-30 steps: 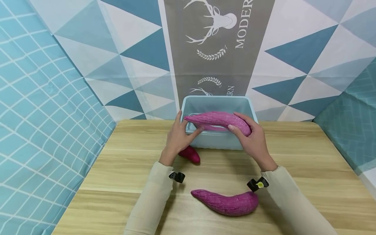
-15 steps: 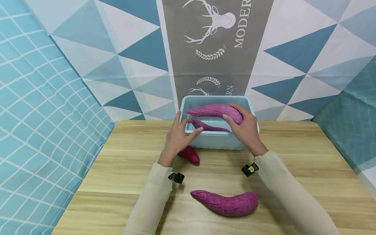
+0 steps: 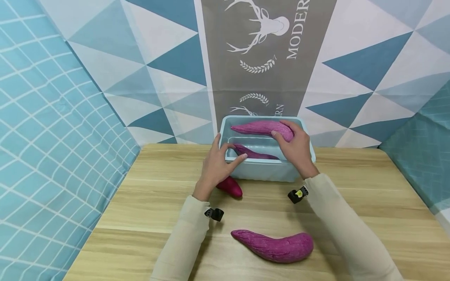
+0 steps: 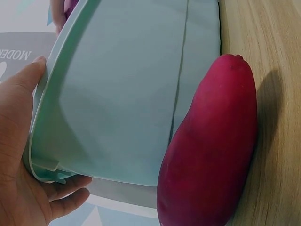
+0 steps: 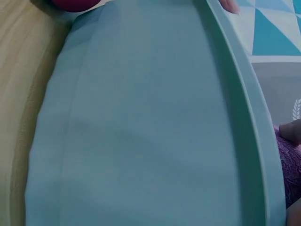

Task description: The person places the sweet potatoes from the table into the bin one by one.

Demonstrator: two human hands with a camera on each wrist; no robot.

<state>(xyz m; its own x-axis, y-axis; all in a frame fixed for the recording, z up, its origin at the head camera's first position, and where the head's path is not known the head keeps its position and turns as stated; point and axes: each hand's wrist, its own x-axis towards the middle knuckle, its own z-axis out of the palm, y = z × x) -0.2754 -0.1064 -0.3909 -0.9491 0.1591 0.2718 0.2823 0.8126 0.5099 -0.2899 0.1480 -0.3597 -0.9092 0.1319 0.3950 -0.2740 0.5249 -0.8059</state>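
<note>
Pale wood-grain table (image 3: 133, 218); near, curved wrinkled purple tuber (image 3: 274, 246). Farther left, smooth dark-red oblong tuber (image 3: 231, 187) before light-blue rectangular plastic bin (image 3: 267, 172). Left hand (image 3: 215, 164) grasps bin's near-left corner; second purple tuber (image 3: 256, 153) inside, near wall. Right hand (image 3: 297, 146) grips third purple tuber (image 3: 258, 127), bin's far side.

Long cream sleeves (image 3: 181, 242), black wrist cameras (image 3: 218, 214), one yellow spot (image 3: 299, 193).

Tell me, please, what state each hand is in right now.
Left hand: gripping the near left corner of the bin.
Right hand: holding a sweet potato at the bin's far side.
</note>
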